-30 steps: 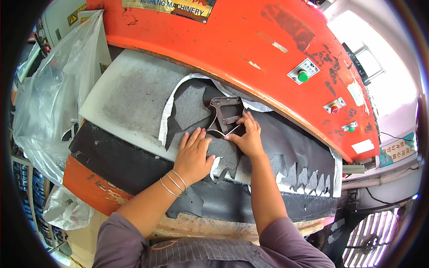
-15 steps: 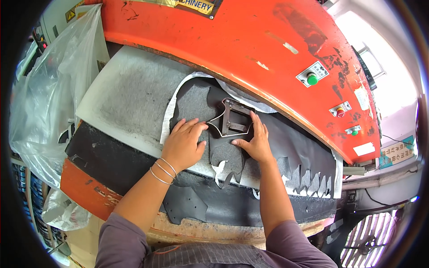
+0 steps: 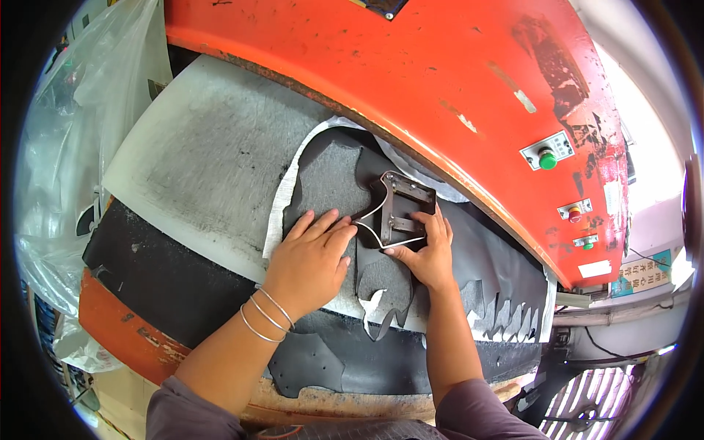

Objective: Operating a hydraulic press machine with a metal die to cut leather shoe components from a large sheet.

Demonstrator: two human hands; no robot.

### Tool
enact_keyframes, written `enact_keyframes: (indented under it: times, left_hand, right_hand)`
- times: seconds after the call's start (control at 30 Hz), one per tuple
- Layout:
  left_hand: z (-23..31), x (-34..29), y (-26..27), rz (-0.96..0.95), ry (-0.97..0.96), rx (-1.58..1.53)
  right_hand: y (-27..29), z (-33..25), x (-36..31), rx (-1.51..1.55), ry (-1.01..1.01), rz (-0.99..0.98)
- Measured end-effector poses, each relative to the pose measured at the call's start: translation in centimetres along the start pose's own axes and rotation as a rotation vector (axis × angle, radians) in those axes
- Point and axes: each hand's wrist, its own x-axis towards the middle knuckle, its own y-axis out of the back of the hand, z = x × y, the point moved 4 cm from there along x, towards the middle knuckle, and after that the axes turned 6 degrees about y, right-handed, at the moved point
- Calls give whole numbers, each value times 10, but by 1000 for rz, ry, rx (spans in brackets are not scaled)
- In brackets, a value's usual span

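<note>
A dark metal cutting die (image 3: 386,213) with a thin pale edge lies on a sheet of black leather (image 3: 488,246). My right hand (image 3: 431,253) grips the die at its lower right, thumb at the near edge and fingers over the right side. Just left of the die, my left hand (image 3: 308,264) rests flat with fingers stretched out, fingertips on the leather by the die's pointed corner. Grey board shows through cut-out gaps in the leather, and a torn strip hangs below the die. Nearer to me, a cut black piece (image 3: 308,364) with small holes lies on the black ledge.
The red press beam (image 3: 330,66) spans the far side, close behind the die, with green and red buttons (image 3: 548,159) at its right. A worn pale cutting board (image 3: 213,139) extends left. Clear plastic sheeting (image 3: 88,154) hangs at far left.
The view has shifted, so the press and leather sit differently in the picture. My right fingers have slid nearer along the die's right side. My left hand stays flat beside it.
</note>
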Motion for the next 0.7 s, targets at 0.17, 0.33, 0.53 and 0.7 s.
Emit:
enact_keyframes:
  times: [0.17,0.33,0.53,0.7]
  left_hand:
    - [-10,2,-4,40,15,-4]
    - [-20,2,-2,96,-18,-2]
    - [-14,2,-3,71,-5,8]
    - [1,11,0,9,-19,-7]
  right_hand:
    - [-6,5,2,113,-57,5]
    - [-14,8,5,119,-61,11]
    - [-7,6,2,63,19,34]
    - [9,11,3,58,-18,12]
